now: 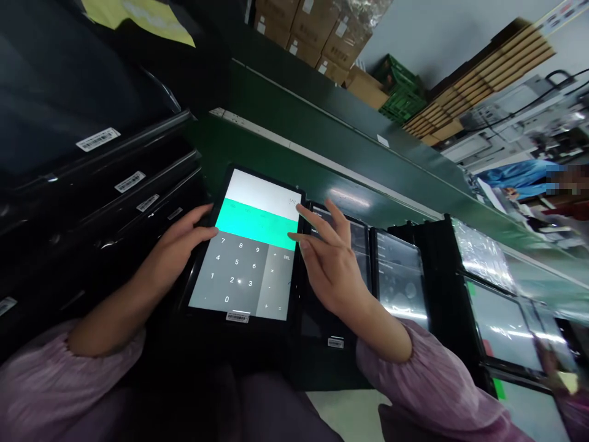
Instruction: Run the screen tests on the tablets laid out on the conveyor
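A tablet [251, 270] with a lit calculator screen, a white and green display above grey number keys, stands slightly tilted in front of me. My left hand [181, 242] pinches its left edge, thumb at the front and a finger reaching behind. Over the upper right edge is my right hand [331, 258], fingers apart, one fingertip at the green band and another near the white display. Whether those fingertips press the glass cannot be made out. Just right of it, partly behind my right hand, is a second tablet [361, 236] with a dark screen.
Stacked black devices [161, 178] with barcode labels rise on the left. More screens [400, 270] line the right, beside stacked panels [501, 325]. Behind runs a green conveyor [276, 116] with a pale rail. Cardboard boxes [340, 37] and a green crate [400, 86] stand beyond.
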`<state>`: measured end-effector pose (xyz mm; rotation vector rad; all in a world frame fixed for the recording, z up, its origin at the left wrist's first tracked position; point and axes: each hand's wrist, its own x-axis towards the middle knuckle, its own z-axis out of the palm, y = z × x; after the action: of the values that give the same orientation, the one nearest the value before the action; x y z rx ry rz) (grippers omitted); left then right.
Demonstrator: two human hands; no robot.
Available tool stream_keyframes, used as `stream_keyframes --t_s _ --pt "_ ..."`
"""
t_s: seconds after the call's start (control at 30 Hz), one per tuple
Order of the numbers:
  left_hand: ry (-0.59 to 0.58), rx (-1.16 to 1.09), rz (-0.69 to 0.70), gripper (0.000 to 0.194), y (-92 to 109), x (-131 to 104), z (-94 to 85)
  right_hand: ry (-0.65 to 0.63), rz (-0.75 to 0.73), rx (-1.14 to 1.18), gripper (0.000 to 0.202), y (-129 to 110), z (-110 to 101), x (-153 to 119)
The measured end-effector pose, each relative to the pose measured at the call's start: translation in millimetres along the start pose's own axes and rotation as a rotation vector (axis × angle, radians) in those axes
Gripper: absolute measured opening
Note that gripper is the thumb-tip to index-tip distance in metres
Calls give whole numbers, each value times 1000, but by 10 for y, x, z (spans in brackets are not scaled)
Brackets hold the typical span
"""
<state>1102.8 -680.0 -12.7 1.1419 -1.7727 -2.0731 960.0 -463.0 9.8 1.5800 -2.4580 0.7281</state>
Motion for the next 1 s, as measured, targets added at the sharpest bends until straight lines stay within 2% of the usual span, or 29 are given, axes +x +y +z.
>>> stream_keyframes --t_s 0.1,0.17,0.23,0.37,0.53,0.67,0.93,1.0 --pt "-33 -40 26 61 44 6 49 2 -106 30 34 -106 8 17" --pt "-40 -80 54 65 37 13 76 -32 -200 37 34 -215 54 54" --pt "-44 -98 69 67 20 19 93 -88 -232 22 34 -313 106 94" --pt "-72 -86 67 68 6 23 105 -137 -184 19 36 -367 96 115" --pt "-47 -43 33 75 50 8 103 25 -33 -17 36 -168 -46 22" --pt "-58 -119 25 68 43 8 79 25 46 -54 37 -48 -14 -33" --pt "2 -193 47 54 -44 49 62 -39 -2 -111 37 -121 99 42" --pt "6 -190 56 51 -45 60 54 -5 14 -113 37 -83 77 35"
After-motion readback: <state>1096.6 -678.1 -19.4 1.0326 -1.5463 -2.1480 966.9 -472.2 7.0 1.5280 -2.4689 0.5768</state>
